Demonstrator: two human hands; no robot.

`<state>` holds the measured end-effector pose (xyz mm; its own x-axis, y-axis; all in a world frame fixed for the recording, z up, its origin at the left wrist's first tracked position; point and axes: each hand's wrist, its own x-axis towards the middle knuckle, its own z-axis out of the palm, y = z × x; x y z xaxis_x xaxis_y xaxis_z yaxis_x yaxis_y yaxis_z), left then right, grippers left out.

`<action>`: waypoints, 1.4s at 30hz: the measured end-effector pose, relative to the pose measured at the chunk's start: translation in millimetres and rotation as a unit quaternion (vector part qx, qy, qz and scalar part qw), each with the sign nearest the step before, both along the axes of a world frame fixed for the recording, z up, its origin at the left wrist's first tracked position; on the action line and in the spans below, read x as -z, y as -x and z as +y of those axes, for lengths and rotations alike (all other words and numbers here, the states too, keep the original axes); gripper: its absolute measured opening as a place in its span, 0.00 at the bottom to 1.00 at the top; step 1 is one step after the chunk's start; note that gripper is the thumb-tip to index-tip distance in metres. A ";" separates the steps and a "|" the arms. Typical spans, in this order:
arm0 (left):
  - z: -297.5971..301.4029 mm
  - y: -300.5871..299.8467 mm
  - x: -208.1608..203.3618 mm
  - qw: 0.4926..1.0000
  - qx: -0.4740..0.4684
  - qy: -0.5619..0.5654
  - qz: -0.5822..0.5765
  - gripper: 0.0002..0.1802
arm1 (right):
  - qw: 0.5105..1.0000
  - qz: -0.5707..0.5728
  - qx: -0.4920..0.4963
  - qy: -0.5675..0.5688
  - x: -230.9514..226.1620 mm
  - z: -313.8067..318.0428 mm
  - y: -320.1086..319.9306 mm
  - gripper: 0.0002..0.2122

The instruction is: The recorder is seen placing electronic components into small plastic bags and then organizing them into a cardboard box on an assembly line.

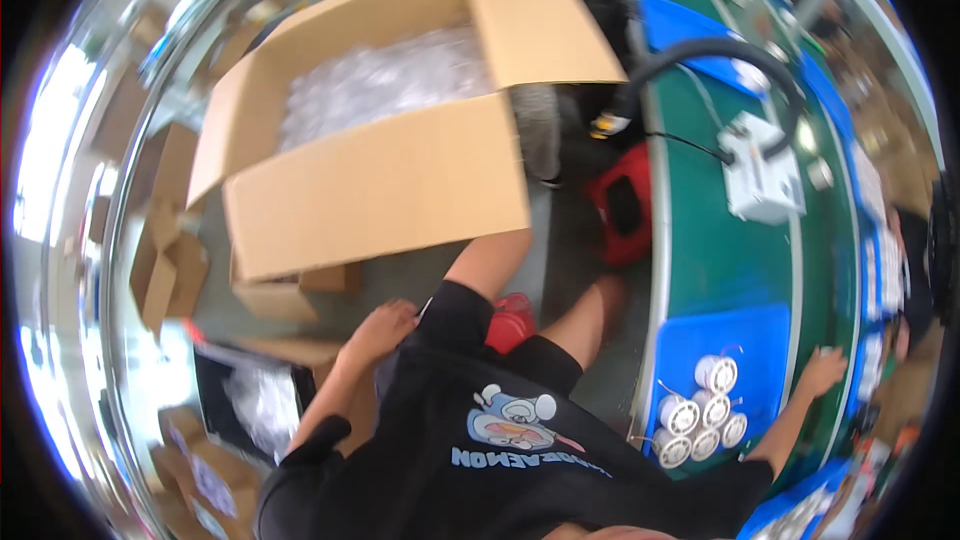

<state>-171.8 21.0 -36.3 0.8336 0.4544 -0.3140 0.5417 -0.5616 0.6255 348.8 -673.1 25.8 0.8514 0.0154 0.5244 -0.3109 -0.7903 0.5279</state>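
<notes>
My left hand (383,331) is at my left thigh, beside the hem of my black shorts. Its fingers are curled together; a thin whitish bit shows at the fingertips, too small to name. Far to the right, my right hand (823,371) reaches onto the green workbench (710,270). Its fingers are drawn together around a small pale bit that I cannot make out. Between my body and that hand, a blue tray (745,330) holds several white round slotted units (712,408) with thin wires, stacked in a pile.
Ahead stands a large open carton (380,190) holding clear plastic packing (390,80). A white box-shaped device (760,170) with a thick black hose (745,45) sits on the bench. A red stool (625,205) stands beside it. At left is a black bin (225,390) lined with plastic.
</notes>
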 end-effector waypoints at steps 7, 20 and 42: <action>17.7 15.2 -155.4 0.981 0.039 0.185 0.030 0.20 | 0.991 -0.021 0.060 -0.120 -24.7 59.2 15.9 0.26; 281.9 -107.2 -187.3 0.970 0.020 -0.148 -0.191 0.13 | 0.490 0.279 -0.781 -0.267 -199.4 601.0 238.4 0.09; 354.3 -167.4 -114.2 0.981 0.043 -0.164 -0.098 0.13 | 0.481 0.440 -0.738 -0.175 -50.9 927.5 151.2 0.04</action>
<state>-4.4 375.4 77.9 0.9027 0.4301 0.0079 0.3709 -0.7876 0.4921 197.6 254.3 76.7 -0.0572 0.9853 0.1611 0.9470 0.1046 -0.3038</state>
